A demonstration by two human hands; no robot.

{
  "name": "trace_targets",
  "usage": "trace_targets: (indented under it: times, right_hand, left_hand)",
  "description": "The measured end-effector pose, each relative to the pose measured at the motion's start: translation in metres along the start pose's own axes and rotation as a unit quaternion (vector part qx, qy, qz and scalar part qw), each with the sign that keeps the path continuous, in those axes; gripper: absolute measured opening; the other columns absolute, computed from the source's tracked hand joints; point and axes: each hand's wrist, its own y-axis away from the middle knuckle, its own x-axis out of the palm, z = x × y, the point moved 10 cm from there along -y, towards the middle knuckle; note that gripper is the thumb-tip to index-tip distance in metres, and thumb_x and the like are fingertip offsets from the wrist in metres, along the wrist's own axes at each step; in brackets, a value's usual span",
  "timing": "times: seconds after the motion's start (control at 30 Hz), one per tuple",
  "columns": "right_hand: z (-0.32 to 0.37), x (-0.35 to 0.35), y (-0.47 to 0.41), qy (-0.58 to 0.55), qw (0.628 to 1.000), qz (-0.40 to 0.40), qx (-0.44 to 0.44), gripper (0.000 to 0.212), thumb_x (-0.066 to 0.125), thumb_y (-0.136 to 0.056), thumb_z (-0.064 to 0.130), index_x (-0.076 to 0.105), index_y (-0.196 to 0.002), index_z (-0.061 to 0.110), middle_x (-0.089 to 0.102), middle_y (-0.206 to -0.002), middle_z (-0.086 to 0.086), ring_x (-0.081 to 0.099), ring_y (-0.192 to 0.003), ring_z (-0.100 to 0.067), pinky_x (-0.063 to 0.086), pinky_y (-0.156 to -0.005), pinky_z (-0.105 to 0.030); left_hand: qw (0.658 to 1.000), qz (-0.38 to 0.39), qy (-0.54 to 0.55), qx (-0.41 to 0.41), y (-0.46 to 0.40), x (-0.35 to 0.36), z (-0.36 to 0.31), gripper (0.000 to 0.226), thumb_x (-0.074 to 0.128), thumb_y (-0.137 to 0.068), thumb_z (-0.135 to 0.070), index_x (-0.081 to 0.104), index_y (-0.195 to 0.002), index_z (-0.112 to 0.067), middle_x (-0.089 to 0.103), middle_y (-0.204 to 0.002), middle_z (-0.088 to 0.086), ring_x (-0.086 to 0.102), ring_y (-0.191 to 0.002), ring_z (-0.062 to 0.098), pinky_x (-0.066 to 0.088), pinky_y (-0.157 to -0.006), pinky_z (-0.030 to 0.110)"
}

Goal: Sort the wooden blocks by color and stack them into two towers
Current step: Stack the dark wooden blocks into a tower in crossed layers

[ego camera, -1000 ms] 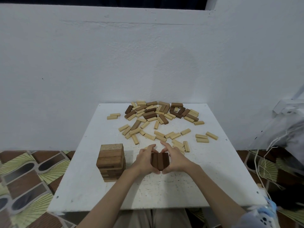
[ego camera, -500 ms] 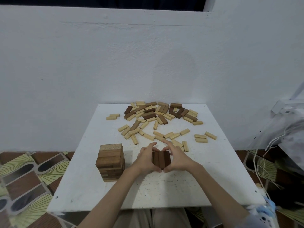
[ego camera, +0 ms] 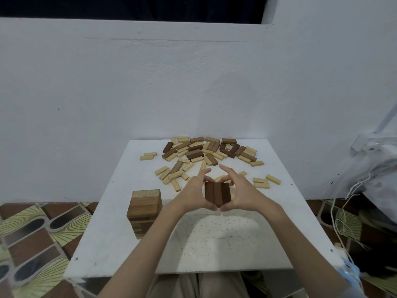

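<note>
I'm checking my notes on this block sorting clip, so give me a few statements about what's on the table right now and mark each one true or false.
1. Both hands hold a set of three dark blocks between them. True: the left hand and the right hand press on its sides.
2. The stacked tower stands to the right of the hands. False: it stands to their left.
3. Loose blocks, light and dark mixed, lie at the far side of the white table. True.
4. The held blocks are light coloured. False: they are dark brown.
</note>
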Motion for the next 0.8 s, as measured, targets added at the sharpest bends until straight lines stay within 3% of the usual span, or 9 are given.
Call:
trace_targets:
  times: [0.2, 0.47, 0.53, 0.6, 0.67, 0.73, 0.8]
  right_hand:
    - [0.032, -0.026, 0.010, -0.001, 0.999, -0.028, -0.033, 0.115, 0.089, -0.061, 0.022, 0.014, -0.146, 0.041, 0.052, -0.120, 0.010, 0.039, -0.119, -0.014, 0.034, -0.101, -0.036]
    - [0.071, -0.028, 0.014, 0.003, 0.997, -0.036, -0.065, 0.116, 0.089, -0.061, 0.025, 0.014, -0.149, 0.034, 0.051, -0.119, 0.012, 0.040, -0.119, -0.011, 0.030, -0.109, -0.045]
    - [0.079, -0.024, 0.013, 0.004, 0.997, -0.032, -0.068, 0.116, 0.089, -0.061, 0.026, 0.014, -0.149, 0.035, 0.051, -0.119, 0.012, 0.040, -0.120, -0.010, 0.028, -0.110, -0.046]
    - [0.088, -0.018, 0.011, 0.001, 0.997, -0.027, -0.076, 0.114, 0.088, -0.061, 0.026, 0.016, -0.148, 0.036, 0.051, -0.119, 0.012, 0.040, -0.118, -0.008, 0.029, -0.110, -0.047]
    - [0.096, -0.011, 0.008, -0.004, 0.996, -0.020, -0.084, 0.113, 0.089, -0.060, 0.028, 0.018, -0.147, 0.036, 0.051, -0.119, 0.011, 0.041, -0.121, -0.011, 0.029, -0.109, -0.048]
    - [0.104, -0.004, 0.005, -0.011, 0.996, -0.012, -0.087, 0.115, 0.089, -0.060, 0.029, 0.016, -0.149, 0.035, 0.051, -0.119, 0.010, 0.042, -0.124, -0.016, 0.031, -0.109, -0.046]
    - [0.115, 0.003, 0.002, -0.014, 0.995, -0.005, -0.098, 0.116, 0.089, -0.062, 0.026, 0.014, -0.150, 0.034, 0.050, -0.117, 0.010, 0.044, -0.121, -0.014, 0.034, -0.107, -0.039]
  left_hand:
    - [0.999, -0.014, 0.005, 0.035, 0.009, -0.025, -0.030, 0.101, 0.085, -0.063, -0.013, 0.023, -0.142, -0.022, 0.052, -0.125, -0.005, 0.040, -0.121, 0.010, 0.028, -0.096, 0.023]
    - [0.998, -0.037, -0.001, 0.054, 0.028, -0.061, -0.036, 0.101, 0.087, -0.060, -0.015, 0.028, -0.141, -0.025, 0.056, -0.123, -0.006, 0.042, -0.119, 0.006, 0.026, -0.098, 0.021]
    - [0.998, -0.038, 0.008, 0.055, 0.033, -0.067, -0.034, 0.096, 0.087, -0.060, -0.014, 0.029, -0.134, -0.036, 0.055, -0.123, -0.006, 0.042, -0.117, 0.003, 0.026, -0.100, 0.020]
    - [0.998, -0.043, 0.006, 0.052, 0.040, -0.076, -0.030, 0.092, 0.087, -0.060, -0.013, 0.028, -0.121, -0.049, 0.055, -0.122, -0.007, 0.043, -0.111, -0.009, 0.028, -0.098, 0.012]
    - [0.998, -0.043, 0.000, 0.048, 0.046, -0.083, -0.025, 0.092, 0.087, -0.060, -0.012, 0.027, -0.120, -0.048, 0.055, -0.121, -0.009, 0.040, -0.104, -0.021, 0.024, -0.089, -0.003]
    - [0.998, -0.041, 0.000, 0.038, 0.052, -0.090, -0.017, 0.094, 0.087, -0.061, -0.013, 0.029, -0.130, -0.037, 0.055, -0.122, -0.011, 0.041, -0.105, -0.017, 0.024, -0.087, -0.005]
    - [0.999, -0.043, -0.004, 0.023, 0.058, -0.098, -0.009, 0.098, 0.087, -0.060, -0.015, 0.029, -0.138, -0.030, 0.054, -0.121, -0.013, 0.043, -0.113, -0.003, 0.027, -0.095, 0.009]
